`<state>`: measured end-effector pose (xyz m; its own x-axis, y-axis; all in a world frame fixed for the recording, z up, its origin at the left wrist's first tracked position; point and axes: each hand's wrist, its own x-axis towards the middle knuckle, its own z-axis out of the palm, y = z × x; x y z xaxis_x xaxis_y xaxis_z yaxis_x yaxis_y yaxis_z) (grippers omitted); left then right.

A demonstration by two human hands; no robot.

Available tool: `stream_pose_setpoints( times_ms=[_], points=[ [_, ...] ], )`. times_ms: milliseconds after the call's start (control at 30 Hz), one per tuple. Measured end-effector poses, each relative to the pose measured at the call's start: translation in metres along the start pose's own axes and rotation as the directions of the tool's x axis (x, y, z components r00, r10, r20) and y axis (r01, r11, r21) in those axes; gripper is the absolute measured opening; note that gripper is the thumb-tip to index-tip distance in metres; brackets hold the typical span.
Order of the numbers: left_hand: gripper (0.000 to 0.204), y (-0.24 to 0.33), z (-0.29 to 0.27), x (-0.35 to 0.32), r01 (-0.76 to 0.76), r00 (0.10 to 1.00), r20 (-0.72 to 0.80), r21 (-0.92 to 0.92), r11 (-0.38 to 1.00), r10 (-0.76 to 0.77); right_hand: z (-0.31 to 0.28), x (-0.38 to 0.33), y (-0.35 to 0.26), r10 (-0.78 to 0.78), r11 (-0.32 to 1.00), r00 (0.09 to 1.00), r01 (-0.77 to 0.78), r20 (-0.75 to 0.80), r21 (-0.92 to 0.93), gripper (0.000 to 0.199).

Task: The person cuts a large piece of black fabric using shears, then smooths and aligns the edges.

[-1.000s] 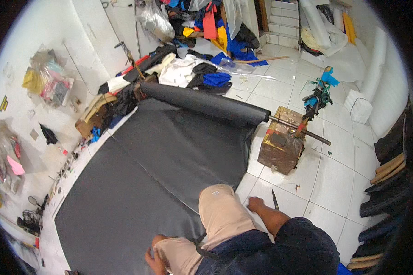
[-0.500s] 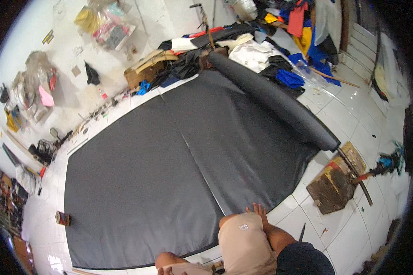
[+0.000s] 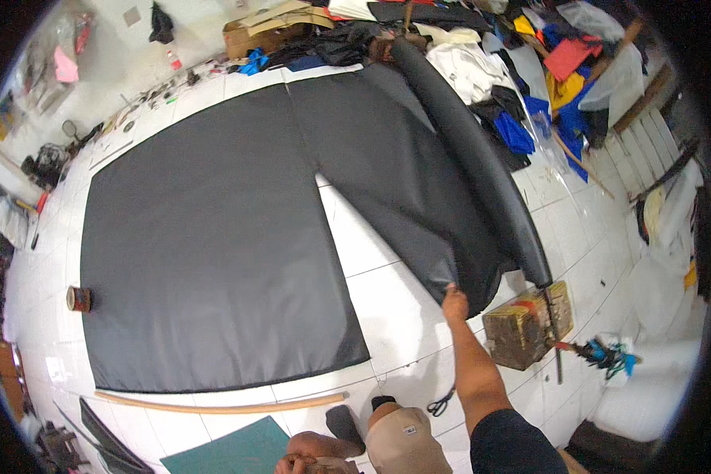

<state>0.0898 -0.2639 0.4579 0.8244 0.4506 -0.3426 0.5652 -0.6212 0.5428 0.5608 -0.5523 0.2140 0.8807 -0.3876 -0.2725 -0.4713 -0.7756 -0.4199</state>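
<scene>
My right hand (image 3: pixel 454 303) is closed on the near corner of the black sheet (image 3: pixel 387 186) that runs off a large black roll (image 3: pixel 482 150). That corner is lifted and pulled to the right, with folds around the grip. A wedge-shaped gap of white tiles separates it from the flat black piece (image 3: pixel 213 253) on the left. The two pieces meet edge to edge toward the far side. At the lower edge my left hand (image 3: pixel 295 464) rests by my bent knee, its fingers partly cut off by the picture's edge and holding nothing visible. Black-handled scissors (image 3: pixel 441 405) lie on the floor beside my leg.
A rod from the roll rests on a worn block (image 3: pixel 525 325). A tin can (image 3: pixel 79 299) stands at the flat piece's left edge. Nearer lie a wooden strip (image 3: pixel 229 408) and a green mat (image 3: pixel 229 450). Heaped fabric scraps (image 3: pixel 466 71) lie at the back.
My right hand has taken hold of the right-hand sheet's near corner and drawn it away to the right, widening the narrow slit into a gap. The view has shifted, showing the scissors and green mat.
</scene>
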Motion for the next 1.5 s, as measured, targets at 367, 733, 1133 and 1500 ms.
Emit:
stream_pose_setpoints(
  times_ms=[367,733,1133,1500],
  points=[
    [0.05,0.062,-0.053,-0.08,0.161,0.886,0.42,0.121,0.98,-0.197,-0.344,-0.011,-0.158,0.507,0.487,0.86,-0.231,-0.058,0.842,0.063],
    [0.058,0.18,-0.238,0.097,0.05,0.983,0.179,-0.423,0.905,0.03,-0.423,-0.251,-0.243,-0.538,0.801,0.841,0.531,-0.057,0.276,0.055],
    [0.041,0.333,-0.244,0.242,-0.089,0.996,-0.04,-0.476,0.875,0.08,-0.366,-0.201,-0.357,-0.664,0.643,0.112,0.591,0.739,0.488,0.052],
    [0.033,0.282,-0.26,0.247,-0.314,0.911,0.119,-0.422,0.851,0.395,-0.21,-0.147,-0.535,0.019,0.994,0.564,0.08,0.826,-0.078,0.065]
  ],
)
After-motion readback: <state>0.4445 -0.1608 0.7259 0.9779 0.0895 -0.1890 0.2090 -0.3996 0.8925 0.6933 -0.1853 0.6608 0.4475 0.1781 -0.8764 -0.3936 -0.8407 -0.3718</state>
